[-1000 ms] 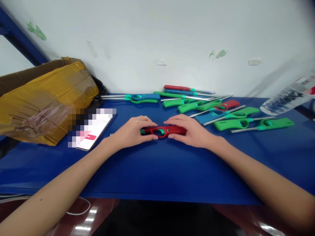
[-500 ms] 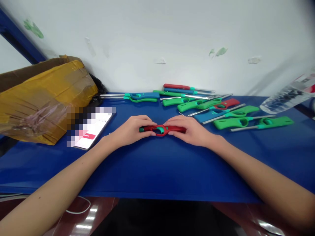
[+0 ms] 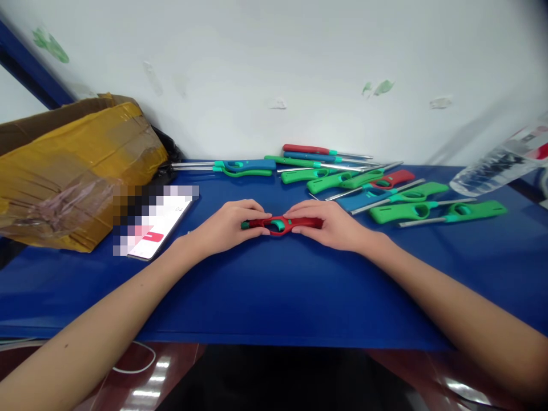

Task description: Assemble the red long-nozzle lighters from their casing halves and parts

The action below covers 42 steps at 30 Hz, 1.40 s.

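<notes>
A red lighter handle with a teal trigger lies on the blue table in the middle. My left hand grips its left end, fingers curled over it. My right hand grips its right end the same way. Both hands rest on the table surface. The ends of the handle are hidden under my fingers.
Several long-nosed lighters in green, blue and red lie in a loose heap at the back right. One blue-green lighter lies apart by the wall. A phone and a taped cardboard box sit left. A plastic bottle lies far right.
The red handle has rolled slightly under my fingers, showing its trigger opening more. Both hands keep their hold and place.
</notes>
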Each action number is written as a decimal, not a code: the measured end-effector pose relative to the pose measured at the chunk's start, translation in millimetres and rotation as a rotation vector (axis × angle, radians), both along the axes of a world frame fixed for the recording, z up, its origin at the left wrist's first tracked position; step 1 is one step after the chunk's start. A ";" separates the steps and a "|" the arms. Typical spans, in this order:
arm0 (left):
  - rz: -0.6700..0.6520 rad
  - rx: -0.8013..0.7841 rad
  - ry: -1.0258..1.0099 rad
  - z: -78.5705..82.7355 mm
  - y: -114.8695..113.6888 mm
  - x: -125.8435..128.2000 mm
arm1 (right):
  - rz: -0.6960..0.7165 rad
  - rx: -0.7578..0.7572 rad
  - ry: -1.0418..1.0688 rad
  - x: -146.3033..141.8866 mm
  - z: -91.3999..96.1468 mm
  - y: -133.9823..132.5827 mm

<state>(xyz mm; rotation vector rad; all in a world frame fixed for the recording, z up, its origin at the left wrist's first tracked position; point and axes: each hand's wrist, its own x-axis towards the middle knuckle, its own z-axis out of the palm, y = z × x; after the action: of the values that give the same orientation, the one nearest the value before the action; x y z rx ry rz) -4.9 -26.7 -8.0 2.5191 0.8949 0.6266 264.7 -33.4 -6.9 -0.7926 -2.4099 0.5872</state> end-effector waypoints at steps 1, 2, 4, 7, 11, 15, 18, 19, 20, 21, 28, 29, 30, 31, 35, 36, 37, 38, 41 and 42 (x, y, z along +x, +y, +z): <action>-0.001 -0.005 0.002 0.2 0.2 0.0 | -0.004 0.005 -0.004 0.0 -0.3 0.1; -0.001 -0.010 0.008 0.5 0.4 0.0 | -0.009 0.012 -0.010 0.0 -0.7 0.2; 0.002 -0.010 0.025 0.9 0.7 -0.1 | -0.018 0.032 -0.025 0.2 -1.5 0.7; 0.003 0.013 0.063 0.7 1.4 -0.6 | -0.025 0.059 -0.055 1.3 -2.2 1.9; 0.008 0.050 0.092 0.2 1.6 -1.5 | -0.009 0.052 -0.085 3.1 -0.7 3.2; 0.009 0.067 0.094 -0.1 0.2 -2.0 | 0.029 0.018 -0.064 3.2 1.1 3.8; 0.003 0.084 0.077 -1.7 0.3 -2.0 | 0.025 0.014 -0.051 2.0 0.7 4.6; 0.001 0.089 0.068 -2.4 0.7 -1.9 | 0.023 0.014 -0.051 1.6 0.4 4.8; -0.001 0.092 0.061 -3.1 1.1 -1.8 | 0.019 0.017 -0.053 1.2 0.1 5.1; 0.000 0.093 0.055 -3.8 1.4 -1.7 | 0.014 0.024 -0.058 1.0 -0.1 5.2; 0.010 0.082 0.074 -4.0 0.7 -2.1 | 0.029 0.072 -0.093 3.5 0.5 5.1; 0.009 0.075 0.077 -3.9 0.9 -2.2 | 0.040 0.065 -0.087 3.9 0.6 5.1; 0.010 0.066 0.076 -3.8 1.2 -2.2 | 0.047 0.061 -0.082 4.2 0.5 5.0; 0.015 0.056 0.074 -3.8 1.6 -2.2 | 0.051 0.058 -0.080 4.3 0.4 5.0; 0.047 0.019 0.047 -3.1 3.5 -0.9 | 0.038 0.055 -0.082 3.0 0.2 3.8; 0.054 0.010 0.042 -2.5 3.6 -0.4 | 0.034 0.044 -0.076 2.4 0.3 3.3; 0.063 0.001 0.035 -1.7 3.6 0.1 | 0.027 0.022 -0.069 1.8 0.5 2.8; 0.072 -0.009 0.028 -0.8 3.5 0.5 | 0.009 -0.005 -0.060 1.2 0.7 2.4; 0.082 -0.034 -0.014 2.3 1.7 2.1 | -0.106 -0.078 -0.026 0.0 0.9 1.8; 0.082 -0.033 -0.033 3.4 0.7 2.7 | -0.142 -0.085 -0.010 -0.2 0.7 1.7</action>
<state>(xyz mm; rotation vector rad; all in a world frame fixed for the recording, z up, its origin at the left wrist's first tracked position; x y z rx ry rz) -2.2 -26.0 -4.6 2.4462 0.9926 0.6707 264.5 -31.7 -6.3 -0.9953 -2.3273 0.6333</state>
